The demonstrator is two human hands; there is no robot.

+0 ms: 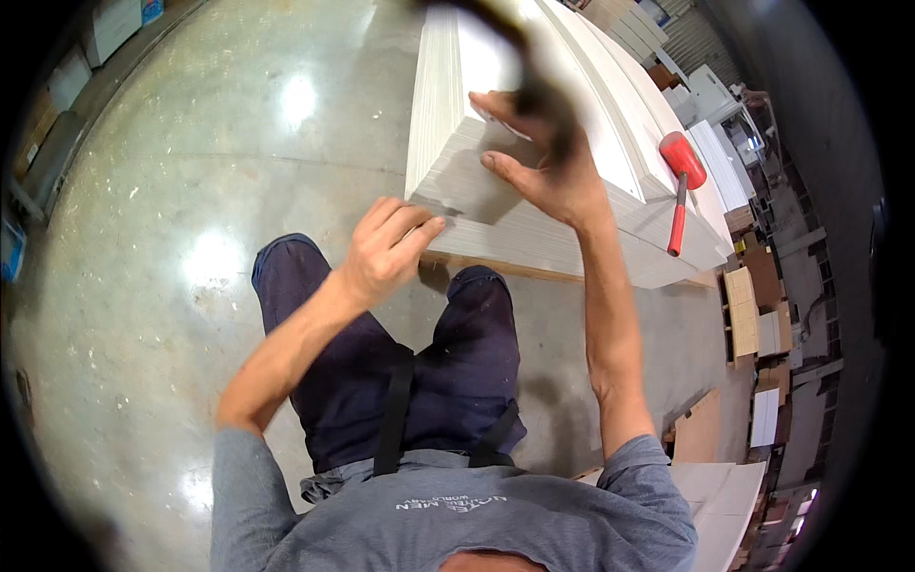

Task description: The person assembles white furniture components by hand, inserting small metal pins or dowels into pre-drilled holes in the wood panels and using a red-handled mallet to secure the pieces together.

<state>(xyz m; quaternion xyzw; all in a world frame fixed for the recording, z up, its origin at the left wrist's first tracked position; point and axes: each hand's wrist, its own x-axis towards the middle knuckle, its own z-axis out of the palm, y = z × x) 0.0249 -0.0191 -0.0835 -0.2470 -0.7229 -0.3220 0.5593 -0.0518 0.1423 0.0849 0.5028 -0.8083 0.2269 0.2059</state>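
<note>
One layered stack of flat white panels (515,234), one o'clock. Your right hand (555,176) spread at its corner; your left hand (383,250) curled, ten o'clock, pinch: cannot tell. One red barrel-headed mallet (682,170), two o'clock.

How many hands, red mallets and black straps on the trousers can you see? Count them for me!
Hands: 2, a left hand and a right hand
Red mallets: 1, a mallet lying on stacked white panels
Black straps: 2, a left strap and a right strap
Total: 5
</note>
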